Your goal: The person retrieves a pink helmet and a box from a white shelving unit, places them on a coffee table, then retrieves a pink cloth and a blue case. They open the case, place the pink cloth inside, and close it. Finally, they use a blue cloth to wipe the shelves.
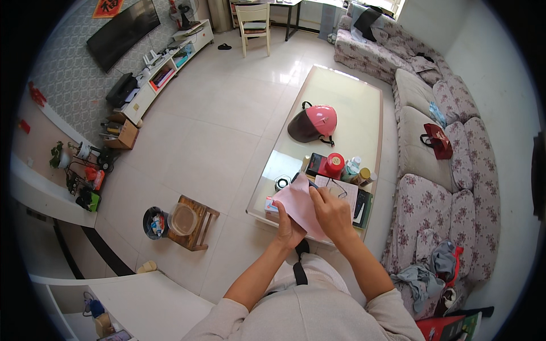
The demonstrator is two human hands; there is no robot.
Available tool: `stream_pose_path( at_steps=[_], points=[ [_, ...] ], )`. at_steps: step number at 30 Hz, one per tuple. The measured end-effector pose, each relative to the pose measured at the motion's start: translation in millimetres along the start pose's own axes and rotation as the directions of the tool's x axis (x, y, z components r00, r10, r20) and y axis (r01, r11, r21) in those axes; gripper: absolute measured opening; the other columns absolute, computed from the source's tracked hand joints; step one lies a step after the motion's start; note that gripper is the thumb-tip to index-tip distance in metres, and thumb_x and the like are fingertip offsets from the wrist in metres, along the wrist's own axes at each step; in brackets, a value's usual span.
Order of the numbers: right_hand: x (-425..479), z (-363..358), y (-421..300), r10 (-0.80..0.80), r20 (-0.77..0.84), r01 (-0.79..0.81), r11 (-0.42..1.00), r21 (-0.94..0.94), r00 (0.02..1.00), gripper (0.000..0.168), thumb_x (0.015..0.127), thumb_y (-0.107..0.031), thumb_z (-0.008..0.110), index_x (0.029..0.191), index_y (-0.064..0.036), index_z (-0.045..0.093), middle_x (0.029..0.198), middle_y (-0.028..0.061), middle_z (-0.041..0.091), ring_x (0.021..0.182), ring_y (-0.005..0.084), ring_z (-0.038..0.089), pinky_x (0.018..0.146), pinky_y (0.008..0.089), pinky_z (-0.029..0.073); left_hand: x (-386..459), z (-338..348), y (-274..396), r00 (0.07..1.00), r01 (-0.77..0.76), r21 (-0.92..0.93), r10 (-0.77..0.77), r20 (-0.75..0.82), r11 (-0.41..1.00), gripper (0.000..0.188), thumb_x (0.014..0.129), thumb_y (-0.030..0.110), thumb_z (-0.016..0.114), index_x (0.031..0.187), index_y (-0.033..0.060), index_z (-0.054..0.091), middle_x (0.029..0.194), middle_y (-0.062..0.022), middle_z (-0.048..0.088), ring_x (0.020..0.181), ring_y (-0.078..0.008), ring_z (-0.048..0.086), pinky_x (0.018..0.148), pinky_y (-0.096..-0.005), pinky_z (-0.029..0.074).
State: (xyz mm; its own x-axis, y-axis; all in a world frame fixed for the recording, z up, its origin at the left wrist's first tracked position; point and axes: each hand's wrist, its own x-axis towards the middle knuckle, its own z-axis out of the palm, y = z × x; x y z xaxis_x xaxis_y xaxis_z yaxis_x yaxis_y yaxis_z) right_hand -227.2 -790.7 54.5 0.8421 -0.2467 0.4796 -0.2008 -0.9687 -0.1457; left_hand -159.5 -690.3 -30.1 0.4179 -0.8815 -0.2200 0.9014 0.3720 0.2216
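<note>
My left hand (290, 230) holds a pink cloth (298, 204) with zigzag edges from below, over the near end of the coffee table (371, 115). Above the cloth's right side, my right hand (330, 209) is closed on a slim dark object (312, 184), mostly hidden by my fingers; I cannot tell what it is. A pair of eyeglasses (339, 189) lies on a sheet of paper (347, 196) just beyond my right hand. A small box (270, 204) and a round-topped container (282, 183) stand left of the cloth.
On the table are a pink helmet (322, 119), a red-lidded jar (335, 163), and several bottles (352, 166). A wooden stool (194, 226) with a plastic tub (183, 218) stands left, beside a trash bin (154, 223). A floral sofa (426, 209) runs along the right.
</note>
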Motion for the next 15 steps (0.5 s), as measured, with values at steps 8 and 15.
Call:
stream_pose_path(
  at_steps=[8, 15],
  points=[
    [7, 4, 17, -0.073, 0.034, 0.076, 0.993, -0.085, 0.997, 0.035, 0.071, -0.009, 0.058, 0.105, -0.002, 0.054, 0.085, 0.0065, 0.055, 0.069, 0.0180, 0.056, 0.055, 0.0294, 0.045, -2, -14, 0, 0.988, 0.143, 0.033, -0.142, -0.054, 0.989, 0.053, 0.078, 0.015, 0.062, 0.126, 0.0111, 0.039, 0.117, -0.0054, 0.052, 0.112, -0.0212, 0.049, 0.099, -0.0396, 0.038],
    [11, -13, -1, -0.063, -0.125, 0.056, 0.996, -0.063, 0.990, 0.037, 0.072, -0.006, 0.059, 0.108, -0.001, 0.055, 0.104, 0.0127, 0.057, 0.095, 0.0283, 0.055, 0.081, 0.0366, 0.045, 4, -19, 2, 0.989, 0.078, 0.000, -0.078, -0.125, 0.997, 0.045, 0.077, 0.004, 0.054, 0.121, 0.0055, 0.042, 0.112, -0.0083, 0.055, 0.107, -0.0228, 0.053, 0.094, -0.0383, 0.043]
  ],
)
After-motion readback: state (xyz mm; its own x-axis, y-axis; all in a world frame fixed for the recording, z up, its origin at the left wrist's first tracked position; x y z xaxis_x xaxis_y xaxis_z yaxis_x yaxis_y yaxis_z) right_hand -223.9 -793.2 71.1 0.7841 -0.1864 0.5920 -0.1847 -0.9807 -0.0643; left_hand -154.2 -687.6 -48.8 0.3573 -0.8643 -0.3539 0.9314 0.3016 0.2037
